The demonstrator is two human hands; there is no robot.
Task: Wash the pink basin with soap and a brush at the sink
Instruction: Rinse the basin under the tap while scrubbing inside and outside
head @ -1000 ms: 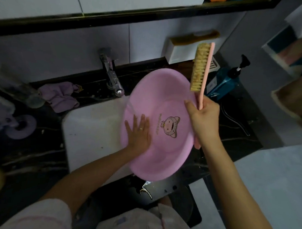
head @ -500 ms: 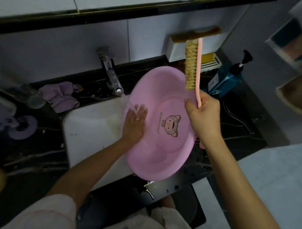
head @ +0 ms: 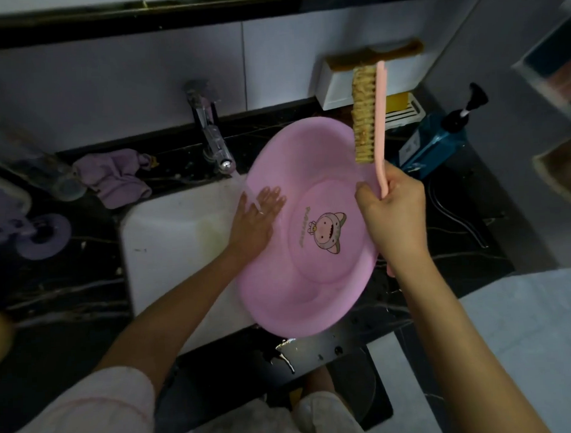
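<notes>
The pink basin (head: 312, 280), with a cartoon print on its bottom, is tilted on edge over the right side of the white sink (head: 169, 252). My left hand (head: 256, 217) lies flat inside the basin near its left rim, fingers straight, under the thin stream from the tap (head: 215, 141). My right hand (head: 394, 209) grips the pink handle of a long brush (head: 366, 116) and holds the basin's right rim; the brush stands upright with its tan bristles facing left.
A blue pump soap bottle (head: 437, 139) stands on the dark counter right of the basin. A purple cloth (head: 114, 177) lies left of the tap. A white holder (head: 347, 84) with another brush hangs on the tiled wall.
My left hand has slid up the inside of the basin to under the running water. The brush has swung from a rightward lean to upright.
</notes>
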